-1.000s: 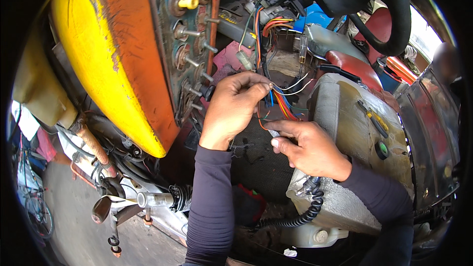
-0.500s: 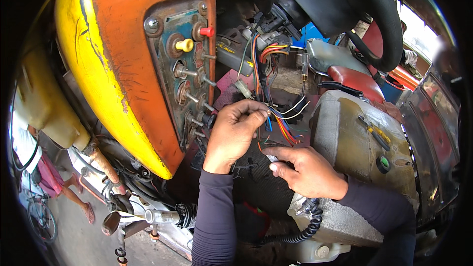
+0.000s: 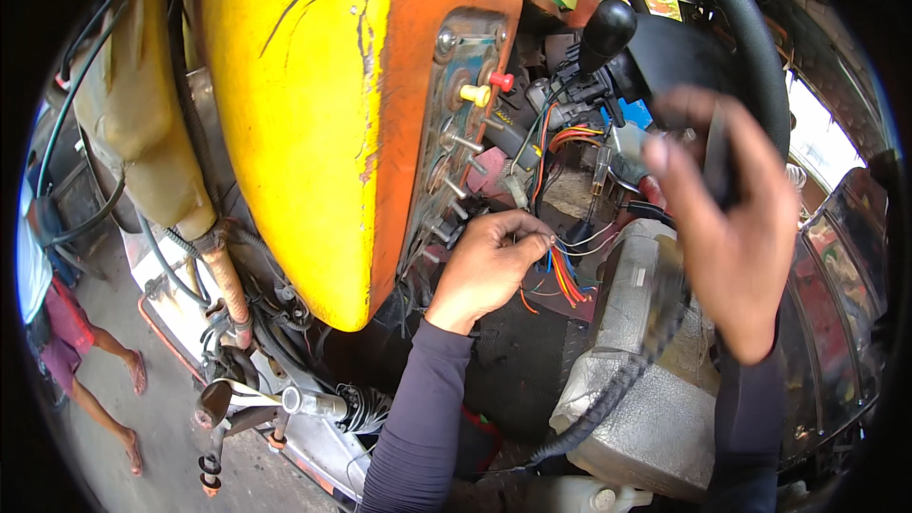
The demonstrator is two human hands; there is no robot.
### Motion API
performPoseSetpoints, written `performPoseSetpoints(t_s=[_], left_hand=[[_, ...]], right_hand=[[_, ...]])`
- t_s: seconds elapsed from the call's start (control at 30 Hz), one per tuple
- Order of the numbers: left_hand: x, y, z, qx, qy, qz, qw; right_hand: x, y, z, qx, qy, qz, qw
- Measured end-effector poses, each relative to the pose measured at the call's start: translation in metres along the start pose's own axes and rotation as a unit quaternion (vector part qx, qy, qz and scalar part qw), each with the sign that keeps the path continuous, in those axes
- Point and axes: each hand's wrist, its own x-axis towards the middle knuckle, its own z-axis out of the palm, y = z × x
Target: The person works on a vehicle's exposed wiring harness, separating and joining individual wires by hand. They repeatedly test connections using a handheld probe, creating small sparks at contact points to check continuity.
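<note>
**Hands at the wire bundle beside the switch panel**

Landmark: the grey switch panel (image 3: 463,133), set in the orange and yellow body (image 3: 313,114) of the vehicle, with a yellow knob (image 3: 475,94) and a red knob (image 3: 501,82) near its top. We place everything else from it.

1. Wire bundle (image 3: 565,275). Loose strands in red, orange, blue, white and black, just right of the panel's lower end and below the black plug block to the panel's right. The coloured ends fan downward and to the right.

2. Left hand (image 3: 489,266). Just right of and below the panel, arm in a dark sleeve coming up from the lower edge. Fingers curled, tips pressed together in a pinch on the wires; the bundle sits at the fingertips and trails away on their right side.

3. Right hand (image 3: 731,218). Well to the right of the panel, raised and blurred, apart from the wires. Fingers loosely spread. A dark shape lies across the palm; we cannot tell whether the hand holds it.

4. Steering wheel (image 3: 750,28). Black, up and right of the panel, behind the right hand.

5. Black knob (image 3: 608,24). On a lever, just right of the panel's top.

6. Silver-wrapped box (image 3: 655,418). Below and right of the panel, under the right hand.

7. A person's legs (image 3: 95,380). Far left of the panel, on the ground.
</note>
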Motion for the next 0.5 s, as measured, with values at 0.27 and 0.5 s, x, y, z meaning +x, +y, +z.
performPoseSetpoints(t_s=[0.27,0.5], left_hand=[[0.001,0.003,0.002,0.000,-0.014,0.013,1.000],[0.000,0.000,-0.002,-0.014,-0.022,0.013,1.000]], right_hand=[[0.079,0.000,0.022,-0.181,0.033,-0.121,0.975],[0.079,0.007,0.021,-0.098,-0.021,-0.118,0.988]])
